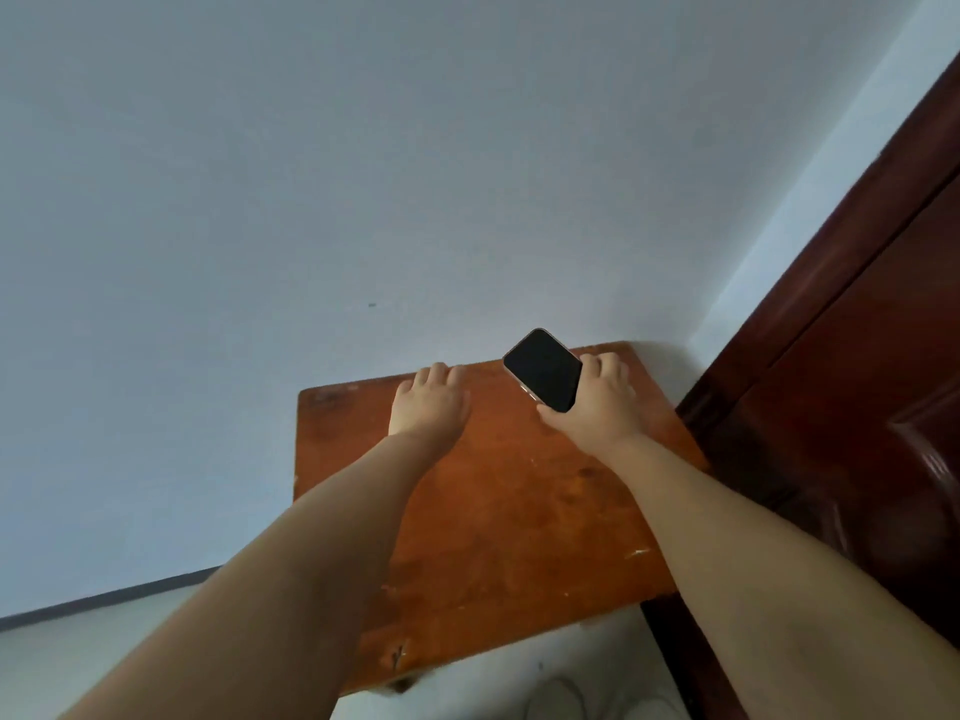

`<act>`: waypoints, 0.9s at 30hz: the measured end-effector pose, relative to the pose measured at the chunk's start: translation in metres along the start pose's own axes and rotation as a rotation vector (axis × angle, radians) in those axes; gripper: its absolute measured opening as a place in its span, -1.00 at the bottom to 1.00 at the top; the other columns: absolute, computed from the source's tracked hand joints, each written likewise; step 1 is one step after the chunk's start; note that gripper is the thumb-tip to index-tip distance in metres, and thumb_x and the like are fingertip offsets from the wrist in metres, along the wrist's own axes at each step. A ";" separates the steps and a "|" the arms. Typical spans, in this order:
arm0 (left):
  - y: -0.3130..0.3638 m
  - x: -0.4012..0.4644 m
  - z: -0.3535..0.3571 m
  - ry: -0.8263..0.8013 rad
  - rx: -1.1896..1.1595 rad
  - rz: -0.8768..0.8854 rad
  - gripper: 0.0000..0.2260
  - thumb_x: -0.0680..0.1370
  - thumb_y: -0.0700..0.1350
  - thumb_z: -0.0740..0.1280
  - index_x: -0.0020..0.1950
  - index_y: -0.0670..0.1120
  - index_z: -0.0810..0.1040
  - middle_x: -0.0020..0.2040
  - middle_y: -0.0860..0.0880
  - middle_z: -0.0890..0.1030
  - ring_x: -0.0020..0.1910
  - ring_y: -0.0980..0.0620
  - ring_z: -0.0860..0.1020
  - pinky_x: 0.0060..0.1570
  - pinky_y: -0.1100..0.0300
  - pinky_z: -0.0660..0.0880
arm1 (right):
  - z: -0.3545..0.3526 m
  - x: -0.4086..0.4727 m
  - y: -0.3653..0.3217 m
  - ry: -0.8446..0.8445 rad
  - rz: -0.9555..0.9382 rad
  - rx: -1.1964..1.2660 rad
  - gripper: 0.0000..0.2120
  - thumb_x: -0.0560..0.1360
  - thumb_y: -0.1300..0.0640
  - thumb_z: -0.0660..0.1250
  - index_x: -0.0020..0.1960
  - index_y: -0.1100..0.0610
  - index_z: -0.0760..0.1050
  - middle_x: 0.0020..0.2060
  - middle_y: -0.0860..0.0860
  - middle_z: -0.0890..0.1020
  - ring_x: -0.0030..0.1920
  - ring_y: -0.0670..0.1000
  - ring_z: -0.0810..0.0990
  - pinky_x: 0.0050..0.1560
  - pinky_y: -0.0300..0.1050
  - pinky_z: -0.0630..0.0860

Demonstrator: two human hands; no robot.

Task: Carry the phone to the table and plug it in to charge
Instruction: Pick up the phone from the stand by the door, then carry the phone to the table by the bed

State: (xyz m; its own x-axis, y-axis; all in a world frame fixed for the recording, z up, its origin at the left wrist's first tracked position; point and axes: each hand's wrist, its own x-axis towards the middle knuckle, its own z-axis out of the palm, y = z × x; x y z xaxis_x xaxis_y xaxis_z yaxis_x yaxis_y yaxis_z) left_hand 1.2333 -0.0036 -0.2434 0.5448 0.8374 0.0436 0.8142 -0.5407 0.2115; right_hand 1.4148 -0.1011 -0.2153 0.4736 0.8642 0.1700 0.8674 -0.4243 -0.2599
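Note:
A black-screened phone (543, 369) with a pale edge is gripped in my right hand (597, 402), screen up and tilted, over the far right part of a small orange-brown wooden table (493, 511). My left hand (431, 402) reaches over the table's far edge near the wall, palm down; its fingertips curl past the edge and I cannot tell whether they hold anything. No charger or cable shows on the tabletop.
A plain white wall (363, 174) stands directly behind the table. A dark red-brown wooden door (857, 381) runs along the table's right side. Pale floor (104, 657) with a dark baseboard lies at lower left.

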 end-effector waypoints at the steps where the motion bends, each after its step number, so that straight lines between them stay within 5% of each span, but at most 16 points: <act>1: -0.013 -0.008 -0.005 0.008 0.004 -0.030 -0.64 0.60 -0.04 0.07 0.38 -0.09 0.28 0.32 -0.12 0.44 0.30 -0.12 0.39 0.26 -0.04 0.35 | 0.002 -0.001 -0.014 -0.014 -0.030 0.010 -0.30 0.28 -0.21 0.41 0.23 0.21 0.33 0.14 0.15 0.41 0.14 0.13 0.39 0.04 0.02 0.46; 11: -0.161 -0.132 -0.052 0.105 0.021 -0.335 -0.64 0.62 -0.04 0.04 0.39 -0.08 0.26 0.36 -0.11 0.40 0.32 -0.12 0.36 0.23 -0.02 0.35 | 0.028 -0.043 -0.187 -0.075 -0.376 0.021 -0.32 0.30 -0.22 0.41 0.19 0.21 0.34 0.10 0.14 0.43 0.08 0.12 0.43 0.00 -0.01 0.51; 27: -0.411 -0.523 -0.140 0.221 0.154 -0.879 -0.68 0.61 -0.03 0.07 0.31 -0.12 0.34 0.27 -0.13 0.46 0.24 -0.13 0.42 0.10 0.01 0.40 | 0.085 -0.304 -0.557 -0.311 -1.023 0.132 -0.33 0.32 -0.24 0.40 0.17 0.22 0.31 0.11 0.14 0.40 0.04 0.10 0.39 -0.04 -0.06 0.46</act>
State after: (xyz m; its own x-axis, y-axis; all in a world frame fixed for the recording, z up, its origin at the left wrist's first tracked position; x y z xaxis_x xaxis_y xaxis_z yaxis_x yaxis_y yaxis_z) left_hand 0.5858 -0.2079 -0.2168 -0.3208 0.9398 0.1179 0.9437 0.3064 0.1249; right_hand 0.7748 -0.1046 -0.2035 -0.5434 0.8308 0.1204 0.7974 0.5556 -0.2353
